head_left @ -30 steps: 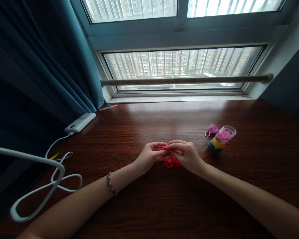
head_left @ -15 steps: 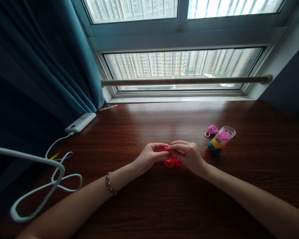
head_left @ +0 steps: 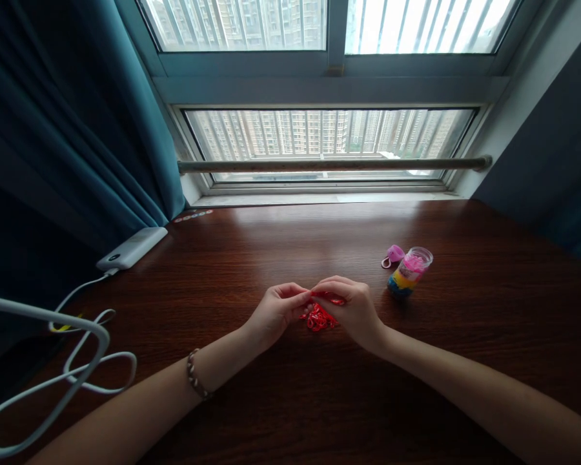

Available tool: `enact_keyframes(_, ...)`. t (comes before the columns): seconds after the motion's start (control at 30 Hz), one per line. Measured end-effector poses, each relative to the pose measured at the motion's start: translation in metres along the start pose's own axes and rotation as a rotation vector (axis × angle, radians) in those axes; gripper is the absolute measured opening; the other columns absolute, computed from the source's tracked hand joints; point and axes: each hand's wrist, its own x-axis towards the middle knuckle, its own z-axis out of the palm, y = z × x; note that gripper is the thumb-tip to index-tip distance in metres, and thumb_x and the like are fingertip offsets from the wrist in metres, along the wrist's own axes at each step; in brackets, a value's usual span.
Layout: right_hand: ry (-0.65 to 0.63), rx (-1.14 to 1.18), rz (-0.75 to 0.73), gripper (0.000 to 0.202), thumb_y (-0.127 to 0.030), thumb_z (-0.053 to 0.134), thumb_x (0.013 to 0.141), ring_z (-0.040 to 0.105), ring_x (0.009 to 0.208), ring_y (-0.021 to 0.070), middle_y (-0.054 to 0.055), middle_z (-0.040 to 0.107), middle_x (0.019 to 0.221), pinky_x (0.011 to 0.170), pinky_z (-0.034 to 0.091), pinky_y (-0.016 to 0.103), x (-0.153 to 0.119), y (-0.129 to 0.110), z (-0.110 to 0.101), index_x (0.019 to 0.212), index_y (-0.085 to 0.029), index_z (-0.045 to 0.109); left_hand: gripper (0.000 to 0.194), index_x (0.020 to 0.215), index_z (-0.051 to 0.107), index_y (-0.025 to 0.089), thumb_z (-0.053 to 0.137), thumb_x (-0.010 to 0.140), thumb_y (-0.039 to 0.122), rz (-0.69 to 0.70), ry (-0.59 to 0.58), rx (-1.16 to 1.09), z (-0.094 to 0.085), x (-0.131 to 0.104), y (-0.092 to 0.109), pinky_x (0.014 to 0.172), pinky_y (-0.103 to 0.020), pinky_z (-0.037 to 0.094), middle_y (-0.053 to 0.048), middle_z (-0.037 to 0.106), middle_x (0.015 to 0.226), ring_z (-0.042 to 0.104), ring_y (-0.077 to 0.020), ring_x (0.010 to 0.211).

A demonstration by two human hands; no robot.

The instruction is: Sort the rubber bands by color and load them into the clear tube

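My left hand (head_left: 279, 314) and my right hand (head_left: 352, 311) meet over the middle of the wooden table (head_left: 290, 394). Fingertips of both are closed in a pinch on thin red rubber bands, a stretch of which shows between them and under my right fingers. Just below lies a small tangled heap of red rubber bands (head_left: 318, 318), partly covered by my fingers. I cannot make out how the pinched bands are joined. To the right of my right hand, a clear jar (head_left: 409, 274) holds pink, yellow and blue layers of small pieces. It leans in view, with its top uncovered.
A pink cap (head_left: 395, 254) with a loop lies beside the jar. At the left, a white power bank (head_left: 132, 249) connects to a looped white cable (head_left: 97, 332). A blue curtain (head_left: 140, 142) hangs there, and a barred window with a rail (head_left: 334, 165) borders the back.
The view has shifted slightly to the right. Both hands still pinch the red bands, with the fingertips turned a little and the right fingers spread further over the heap.
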Motion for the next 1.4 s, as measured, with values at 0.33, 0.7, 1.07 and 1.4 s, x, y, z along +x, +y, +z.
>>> enact_keyframes(0.33, -0.099, -0.127, 0.103, 0.008, -0.015, 0.060, 0.068, 0.061, 0.059, 0.0114, 0.000, 0.066, 0.065, 0.056, 0.048, 0.020, 0.025, -0.041, -0.063, 0.071, -0.015, 0.067, 0.027, 0.093, 0.064, 0.010, 0.068, 0.068, 0.017, -0.056, -0.060, 0.042, 0.003, -0.001, 0.003, 0.068, -0.022, 0.052, -0.011, 0.068, 0.083, 0.064, -0.0136, 0.069)
enact_keyframes(0.7, -0.226, -0.817, 0.205, 0.012, -0.021, 0.058, 0.068, 0.061, 0.061, 0.0127, -0.001, 0.067, 0.063, 0.055, 0.045, 0.020, 0.051, -0.058, -0.178, 0.069, -0.020, 0.070, 0.021, 0.086, 0.062, 0.012, 0.068, 0.067, 0.016, -0.035, 0.052, 0.047, -0.004, 0.006, 0.001, 0.065, -0.026, 0.053, -0.008, 0.068, 0.081, 0.064, -0.0145, 0.069)
enact_keyframes(1.07, -0.334, -0.872, 0.157, 0.015, -0.019, 0.054, 0.070, 0.059, 0.059, 0.0130, 0.001, 0.066, 0.064, 0.054, 0.042, 0.021, 0.046, -0.036, -0.173, 0.071, -0.018, 0.069, 0.023, 0.083, 0.062, 0.012, 0.070, 0.065, 0.022, 0.070, 0.106, 0.117, -0.010, 0.010, 0.005, 0.070, -0.025, 0.051, -0.007, 0.068, 0.077, 0.064, -0.0150, 0.071)
enact_keyframes(1.4, -0.301, -0.738, 0.156, 0.015, -0.021, 0.054, 0.073, 0.061, 0.064, 0.0144, 0.002, 0.067, 0.070, 0.057, 0.046, 0.022, 0.045, -0.042, -0.182, 0.079, -0.018, 0.068, 0.021, 0.083, 0.061, 0.012, 0.069, 0.066, 0.021, 0.053, 0.093, 0.117, -0.013, 0.011, 0.004, 0.070, -0.025, 0.051, -0.007, 0.068, 0.077, 0.064, -0.0147, 0.071)
